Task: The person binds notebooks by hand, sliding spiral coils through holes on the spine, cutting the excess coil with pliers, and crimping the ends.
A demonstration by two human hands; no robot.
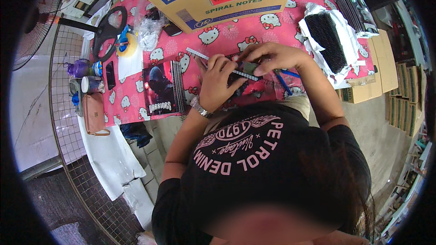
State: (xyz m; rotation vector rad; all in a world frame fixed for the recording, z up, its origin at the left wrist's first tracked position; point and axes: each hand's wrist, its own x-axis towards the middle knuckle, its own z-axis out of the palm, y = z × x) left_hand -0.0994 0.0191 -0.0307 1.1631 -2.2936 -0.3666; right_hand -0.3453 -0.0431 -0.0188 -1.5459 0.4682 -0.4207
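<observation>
- A large tan cardboard box point(229, 7) with blue bands and a red label stands at the far side of the table, on a pink cloth point(230, 31) printed with white cartoon cats.
- A dark-covered notebook with a white, hole-punched edge point(245, 75) is on the person's side of the box, tilted, partly hidden by both hands.
- The left hand point(220, 79), with a silver metal watch point(201, 108) at its wrist, is on the box's near side; its fingers curl over the punched edge, the thumb set apart, gripping the notebook between them.
- The right hand point(274, 59) is nearer the box's right end, fingers bent in over the notebook, thumb lowered toward the punched edge; whether the fingertips pinch anything, I cannot tell.
- Slim blue pens point(287, 81) lie right of the notebook, also on the box's near side.
- A stack of black-coiled notebooks with a hooded figure on the cover point(160, 88) lies nearer the person than the box's left end.
- Black plastic binding coils point(328, 38) rest on crumpled white paper point(311, 10) to the right of the box.
</observation>
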